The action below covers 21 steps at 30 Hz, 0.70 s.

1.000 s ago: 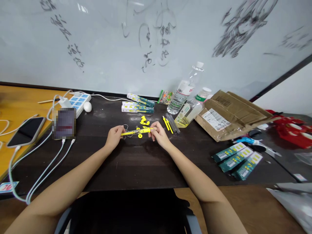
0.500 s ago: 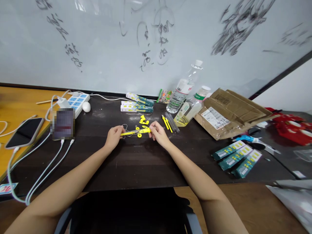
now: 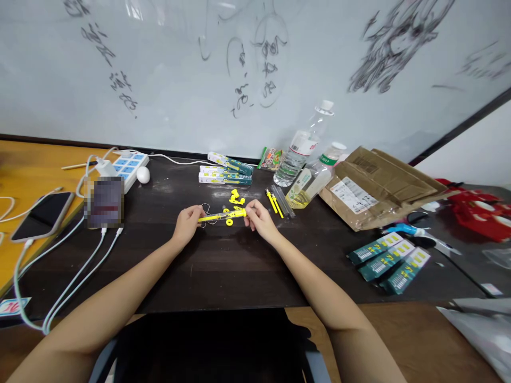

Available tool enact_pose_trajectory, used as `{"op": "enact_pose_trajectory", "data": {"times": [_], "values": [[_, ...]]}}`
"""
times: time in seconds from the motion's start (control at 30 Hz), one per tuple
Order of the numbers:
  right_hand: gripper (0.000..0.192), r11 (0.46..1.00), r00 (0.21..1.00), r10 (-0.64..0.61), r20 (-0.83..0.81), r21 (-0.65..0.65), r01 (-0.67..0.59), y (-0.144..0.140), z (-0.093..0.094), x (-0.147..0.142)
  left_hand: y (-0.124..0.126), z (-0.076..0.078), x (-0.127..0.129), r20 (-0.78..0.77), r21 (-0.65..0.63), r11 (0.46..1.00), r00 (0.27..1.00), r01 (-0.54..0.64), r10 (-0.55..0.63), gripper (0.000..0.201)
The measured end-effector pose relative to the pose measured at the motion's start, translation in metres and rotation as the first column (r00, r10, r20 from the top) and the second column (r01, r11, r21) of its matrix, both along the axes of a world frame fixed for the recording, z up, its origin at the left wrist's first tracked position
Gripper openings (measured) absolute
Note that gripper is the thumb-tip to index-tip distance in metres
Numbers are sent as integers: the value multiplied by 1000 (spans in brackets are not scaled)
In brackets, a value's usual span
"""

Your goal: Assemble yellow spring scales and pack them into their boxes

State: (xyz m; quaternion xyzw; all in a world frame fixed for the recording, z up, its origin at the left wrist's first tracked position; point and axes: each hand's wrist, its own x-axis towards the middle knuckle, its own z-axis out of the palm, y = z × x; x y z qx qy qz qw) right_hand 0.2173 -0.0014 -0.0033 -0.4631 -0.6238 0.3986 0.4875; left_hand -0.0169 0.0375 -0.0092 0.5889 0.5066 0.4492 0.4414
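At the frame's centre, one slim yellow pen (image 3: 222, 216) lies level just above the dark table (image 3: 223, 266), pinched at its ends by two hands, the left hand (image 3: 187, 223) and right hand (image 3: 258, 219) both stretched forward, fingertips closed on it, with several small yellow parts (image 3: 235, 199) just beyond.

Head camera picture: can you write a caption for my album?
Two hands, left hand and right hand, hold a yellow pen by its ends above a dark table.
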Motion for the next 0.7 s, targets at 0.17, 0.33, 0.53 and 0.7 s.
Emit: {"op": "enact_pose_trajectory", "data": {"times": [0.17,0.33,0.53,0.7], "values": [[35,1000,997,-25,67,7,25,1,-1,1,2,-5,-1,-3,19,1000,1000,9,-9,33],[47,999,989,-41,139,20,39,1,-3,2,2,-5,-1,-32,35,999,999,20,-19,33],[45,1000,995,-4,98,-7,5,1,-4,3,0,-1,0,-24,34,999,1000,6,-6,33],[42,1000,997,16,82,-6,-15,0,-4,3,-1,2,0,-18,19,1000,1000,7,-6,33]]}}
